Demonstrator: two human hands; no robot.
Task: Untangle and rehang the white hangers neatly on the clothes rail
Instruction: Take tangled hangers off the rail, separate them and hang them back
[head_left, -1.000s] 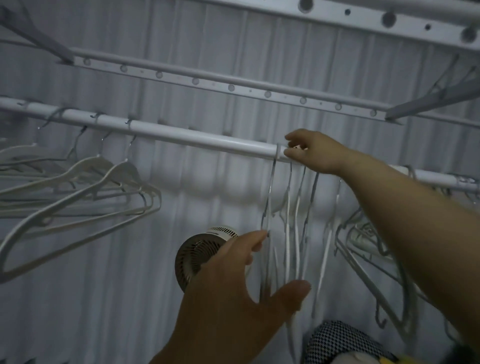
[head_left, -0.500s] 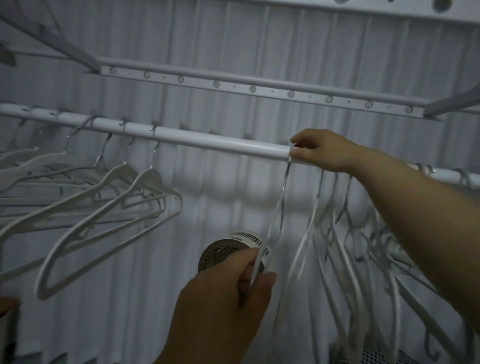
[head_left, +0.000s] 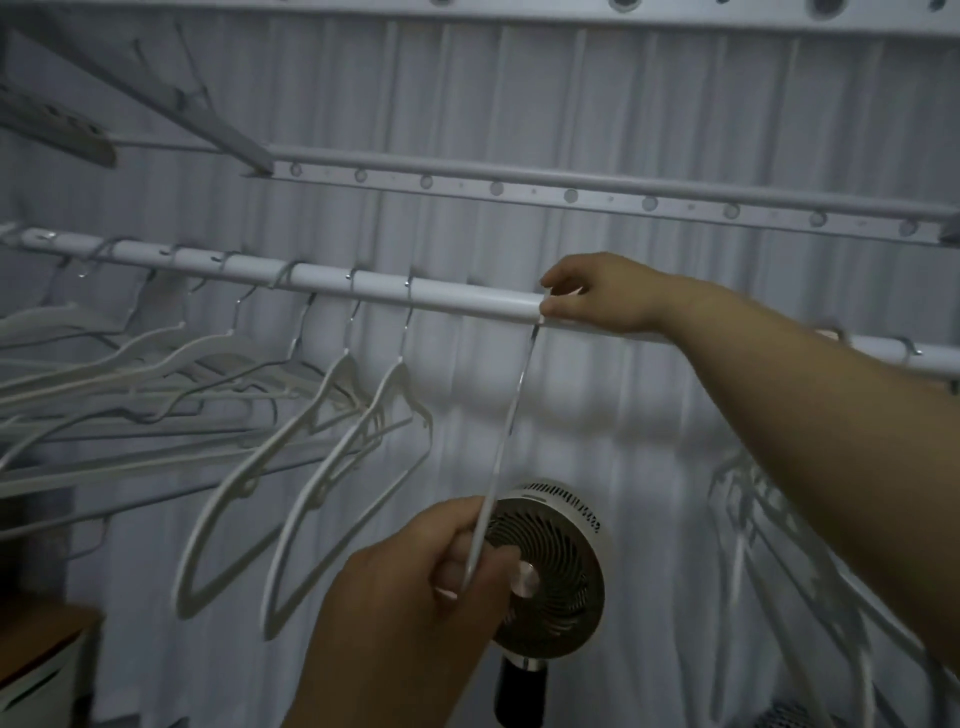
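Note:
A white clothes rail (head_left: 457, 299) runs across the view. One white hanger (head_left: 509, 415) hangs edge-on from it at the middle. My right hand (head_left: 597, 296) pinches that hanger's hook where it sits on the rail. My left hand (head_left: 415, 587) grips the hanger's lower part, fingers curled round it. Several white hangers (head_left: 291, 467) hang spaced along the rail's left half. A blurred bunch of white hangers (head_left: 769, 525) hangs at the right, partly hidden behind my right forearm.
A round fan (head_left: 550, 566) on a dark stand is behind my left hand. White curtain folds fill the background. A perforated rack bar (head_left: 571, 195) runs above the rail. A wooden-topped white unit (head_left: 36, 660) sits at the lower left.
My left hand closed on one hanger's lower part. Both hands have slid that hanger left along the rail, away from the right bunch. The view has shifted, showing more hangers on the left.

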